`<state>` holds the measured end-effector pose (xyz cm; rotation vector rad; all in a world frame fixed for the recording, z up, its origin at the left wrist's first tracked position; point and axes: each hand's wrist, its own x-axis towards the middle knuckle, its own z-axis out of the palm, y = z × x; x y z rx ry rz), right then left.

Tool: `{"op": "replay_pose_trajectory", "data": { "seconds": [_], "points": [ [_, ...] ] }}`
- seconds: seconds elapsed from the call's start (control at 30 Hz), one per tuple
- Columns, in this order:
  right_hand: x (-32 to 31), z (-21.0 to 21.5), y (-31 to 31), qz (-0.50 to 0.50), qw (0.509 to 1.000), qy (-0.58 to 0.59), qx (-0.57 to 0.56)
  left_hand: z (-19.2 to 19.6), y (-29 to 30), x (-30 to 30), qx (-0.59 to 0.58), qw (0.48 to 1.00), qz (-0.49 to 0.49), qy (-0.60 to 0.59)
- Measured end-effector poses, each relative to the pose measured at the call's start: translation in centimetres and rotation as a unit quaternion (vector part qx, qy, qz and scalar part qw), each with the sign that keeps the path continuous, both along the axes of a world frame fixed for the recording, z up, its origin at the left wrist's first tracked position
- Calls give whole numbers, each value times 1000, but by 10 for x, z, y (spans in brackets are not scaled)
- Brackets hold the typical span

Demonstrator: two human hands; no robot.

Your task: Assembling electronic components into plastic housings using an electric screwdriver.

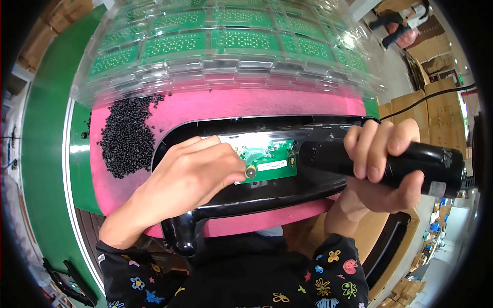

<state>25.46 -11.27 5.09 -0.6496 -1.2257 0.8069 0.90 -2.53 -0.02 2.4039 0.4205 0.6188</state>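
Your left hand [190, 174] lies flat-fingered on the black plastic housing [241, 197], its fingertips pressed together on the left end of the small green circuit board [269, 161] seated in the housing's recess. Your right hand [382, 169] has its grip wrapped tight round the black powered driver [375, 160], every finger curled over the barrel.

The relation to mind: the driver lies almost level, its long axis running from 3 o'clock toward 9 o'clock, and its nose ends just beside the board's right edge. From your right grip the board sits at 9 o'clock, near; from your left fingertips it is at 3 o'clock, touching. So the left hand is the nearer one and pins the board, while the tool comes in from the opposite side along the board's own long axis.

The housing rests on a pink mat [226, 105] on the tabletop, with a heap of black pellets [126, 136] at 10 o'clock from your left hand and clear trays of green boards [226, 43] stacked at 12 o'clock
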Motion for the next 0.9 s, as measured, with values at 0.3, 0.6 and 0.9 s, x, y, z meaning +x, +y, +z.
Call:
{"op": "replay_pose_trajectory", "data": {
  "seconds": [0.3, 0.6, 0.9],
  "points": [
    [-1, -9, 6, -35, 998, -9, -44, -5, -3, 2, 25, 998, -41, 38],
    [-19, -7, 15, -50, 993, -37, -96, -5, -3, 2, -28, 998, -17, 46],
    [-26, -8, 16, -56, 994, -52, -81, 0, -4, 0, -44, 997, -17, 64]
  ]
}}
